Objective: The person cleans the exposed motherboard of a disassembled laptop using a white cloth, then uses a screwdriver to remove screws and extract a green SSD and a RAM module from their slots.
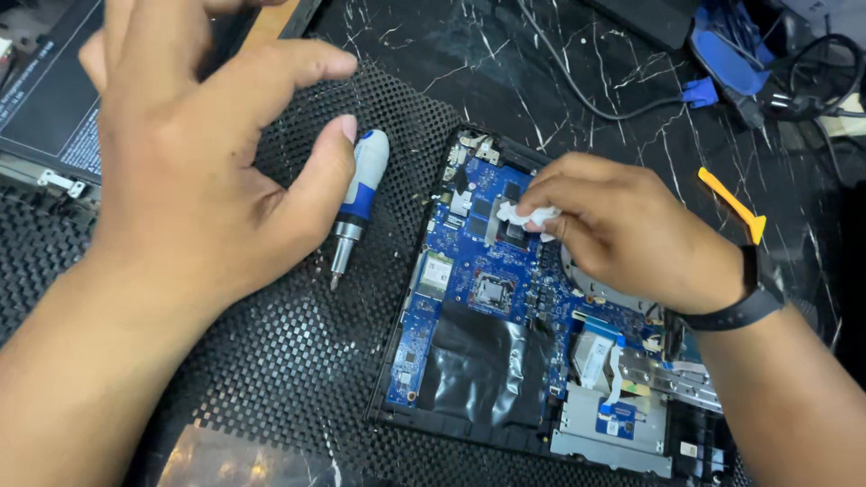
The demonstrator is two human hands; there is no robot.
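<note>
An opened laptop base [469,424] lay on a black mesh mat [271,361], its blue motherboard [451,298] fully exposed; everything below is placed relative to that board.

The person's right hand [622,230] rested over the upper middle of the board, fingertips pressed together and pinching a small wad of white tissue [528,216] down onto a dark chip. A black wristband [735,311] circled that wrist. Just below the tissue, a second square chip [492,290] sat uncovered and looked bare and shiny.

The left hand [194,171] hovered well to the left of the board, above the mat, fingers loosely spread and curled, holding nothing. Directly beneath its thumb, between hand and board, lay a screwdriver [356,203] with a blue and white handle, tip pointing toward the viewer.

To the upper right of the board, an orange plastic pry tool [735,207] lay on the dark marbled tabletop [577,45], with black cables and a blue connector [699,92] farther up. A black film [478,370] covered the board's lower part.

Judging by this, the disassembly appeared finished: the cover was off and the chips were reachable. Wiping of the upper chip seemed under way, while any refitting and closing of the case remained undone.
</note>
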